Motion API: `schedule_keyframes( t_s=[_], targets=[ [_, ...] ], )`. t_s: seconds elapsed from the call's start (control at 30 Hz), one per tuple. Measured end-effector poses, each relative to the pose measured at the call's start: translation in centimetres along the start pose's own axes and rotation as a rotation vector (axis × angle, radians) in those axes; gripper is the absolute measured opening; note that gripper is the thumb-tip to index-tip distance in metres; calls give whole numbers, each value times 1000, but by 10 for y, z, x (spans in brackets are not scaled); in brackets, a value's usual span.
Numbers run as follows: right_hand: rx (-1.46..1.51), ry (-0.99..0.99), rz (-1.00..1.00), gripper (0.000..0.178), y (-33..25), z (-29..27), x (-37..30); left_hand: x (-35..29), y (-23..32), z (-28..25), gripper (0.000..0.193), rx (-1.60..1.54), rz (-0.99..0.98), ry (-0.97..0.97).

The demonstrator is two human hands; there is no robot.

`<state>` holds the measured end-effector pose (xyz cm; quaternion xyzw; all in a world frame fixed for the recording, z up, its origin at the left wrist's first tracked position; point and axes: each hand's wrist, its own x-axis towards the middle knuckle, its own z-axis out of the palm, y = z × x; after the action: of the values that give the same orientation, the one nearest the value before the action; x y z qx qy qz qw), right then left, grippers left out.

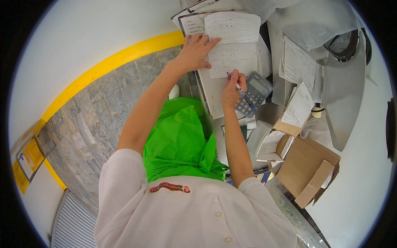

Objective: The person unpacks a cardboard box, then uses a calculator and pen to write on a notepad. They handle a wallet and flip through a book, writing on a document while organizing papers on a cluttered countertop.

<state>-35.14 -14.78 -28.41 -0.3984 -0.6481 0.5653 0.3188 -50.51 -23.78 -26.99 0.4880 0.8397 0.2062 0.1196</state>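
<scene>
A sheet of handwritten paper [233, 62] lies on a stack of papers on the table, with a folded-over page [232, 25] at its top. My left hand [196, 51] rests on the left side of these papers, its fingers spread. In my right hand [234, 89] is a pen [245, 95], gripped with its tip at the lower right of the sheet. A grey calculator [259, 85] lies just right of that hand, partly hidden behind the hand and pen. Beneath the left hand, the stack's left edge is covered.
To the right stand bundles of written slips [298, 62], a small holder of slips [298, 106] and an open cardboard box [304, 165]. Clear plastic [314, 20] covers the far right. Green plastic [178, 132] hangs at my waist, beside the tiled floor [103, 103].
</scene>
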Motion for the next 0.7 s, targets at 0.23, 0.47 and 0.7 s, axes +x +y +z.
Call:
schedule_keyframes(
  t_s=[0.23,0.47,0.7],
  targets=[
    [-184,-175,-4,30,-11,9,-5,-1,-1,3,93,17,9,22],
    [-271,-152,-94,29,-2,8,-4,0,1,2,95,-8,1,27],
    [-231,-59,-149,28,-3,10,-6,0,-2,4,94,-1,-6,14]
  ],
)
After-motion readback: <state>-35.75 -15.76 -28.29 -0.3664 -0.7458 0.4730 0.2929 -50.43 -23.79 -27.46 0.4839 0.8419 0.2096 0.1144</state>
